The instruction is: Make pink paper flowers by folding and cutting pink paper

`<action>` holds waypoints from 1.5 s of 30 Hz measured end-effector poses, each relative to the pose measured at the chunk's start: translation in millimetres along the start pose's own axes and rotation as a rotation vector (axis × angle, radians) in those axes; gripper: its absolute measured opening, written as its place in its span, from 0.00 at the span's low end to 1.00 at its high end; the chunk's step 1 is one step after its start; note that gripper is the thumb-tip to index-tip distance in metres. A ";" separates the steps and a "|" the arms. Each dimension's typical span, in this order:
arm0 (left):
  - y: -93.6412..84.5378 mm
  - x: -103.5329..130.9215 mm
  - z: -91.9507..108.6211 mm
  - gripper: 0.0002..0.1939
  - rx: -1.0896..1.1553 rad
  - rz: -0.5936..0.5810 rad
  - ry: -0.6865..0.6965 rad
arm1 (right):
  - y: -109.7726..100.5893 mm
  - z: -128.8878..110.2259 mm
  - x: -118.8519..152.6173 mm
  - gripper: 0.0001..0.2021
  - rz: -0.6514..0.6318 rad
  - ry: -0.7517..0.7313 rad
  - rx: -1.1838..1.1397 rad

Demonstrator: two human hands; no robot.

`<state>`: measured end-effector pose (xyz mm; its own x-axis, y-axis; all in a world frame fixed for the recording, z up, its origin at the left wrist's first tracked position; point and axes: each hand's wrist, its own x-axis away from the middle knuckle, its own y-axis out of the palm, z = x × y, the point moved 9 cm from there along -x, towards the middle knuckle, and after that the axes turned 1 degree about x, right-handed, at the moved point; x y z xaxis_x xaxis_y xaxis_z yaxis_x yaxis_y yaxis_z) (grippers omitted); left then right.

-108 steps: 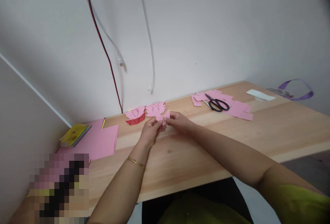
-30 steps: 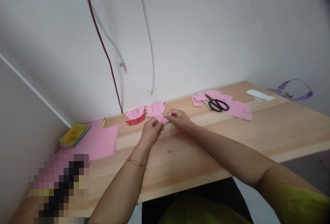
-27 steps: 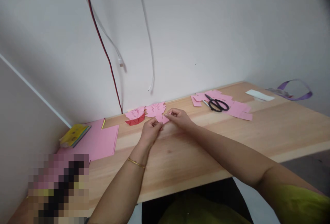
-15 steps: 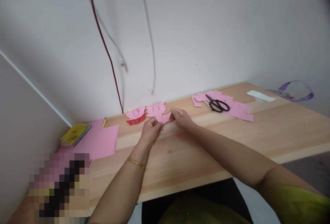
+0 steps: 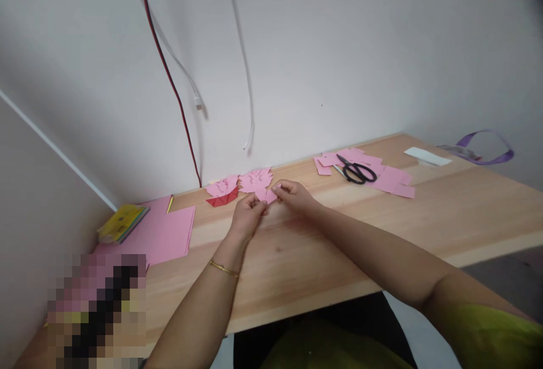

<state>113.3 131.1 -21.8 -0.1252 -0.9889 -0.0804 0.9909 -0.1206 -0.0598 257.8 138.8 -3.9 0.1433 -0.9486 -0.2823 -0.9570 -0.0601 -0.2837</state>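
A small pink piece of paper (image 5: 267,195) is held between my two hands, just above the wooden table. My left hand (image 5: 248,214) pinches its left lower edge, fingers curled. The fingers of my right hand (image 5: 293,194) are closed on its right edge. Behind it lie two pink cut-out paper shapes with jagged edges and marks on them, the left cut-out (image 5: 223,186) and the right cut-out (image 5: 255,179). Against the left one rests a red folded paper piece (image 5: 222,198). Part of the held paper is covered by my fingers.
Black-handled scissors (image 5: 358,172) lie on pink paper pieces (image 5: 392,179) at the right. Farther right are a white strip (image 5: 427,156) and a purple strap (image 5: 504,157). At left, a yellow packet (image 5: 121,223) sits on pink sheets (image 5: 169,236). Cables (image 5: 173,83) hang along the wall.
My right hand has shifted slightly left, closer to my left hand, along the pink paper. The left hand stays about where it was, still pinching.
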 end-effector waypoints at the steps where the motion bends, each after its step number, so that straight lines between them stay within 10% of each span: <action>1: -0.7 -0.4 -0.1 0.11 -0.003 0.005 0.004 | -1.2 -0.7 -0.2 0.16 0.009 -0.011 0.005; 15: 0.8 -3.0 -12.4 0.12 0.268 -0.022 -0.103 | -3.9 -28.9 2.6 0.14 -0.016 -0.255 0.000; 22: 4.4 2.0 7.0 0.12 -0.044 -0.064 0.040 | 3.3 -7.2 -1.1 0.12 -0.083 -0.043 -0.101; 31: 5.8 6.3 30.5 0.13 -0.321 -0.059 0.181 | 7.3 -16.2 1.9 0.17 -0.126 -0.116 0.086; 45: 13.3 7.4 19.3 0.13 -0.463 -0.140 0.118 | 7.4 -3.4 1.7 0.16 -0.120 -0.021 0.031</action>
<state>126.5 120.5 -4.0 -0.2865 -0.9462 -0.1503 0.8418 -0.1737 -0.5112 250.2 135.7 -3.3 0.2613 -0.9286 -0.2634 -0.9246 -0.1625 -0.3446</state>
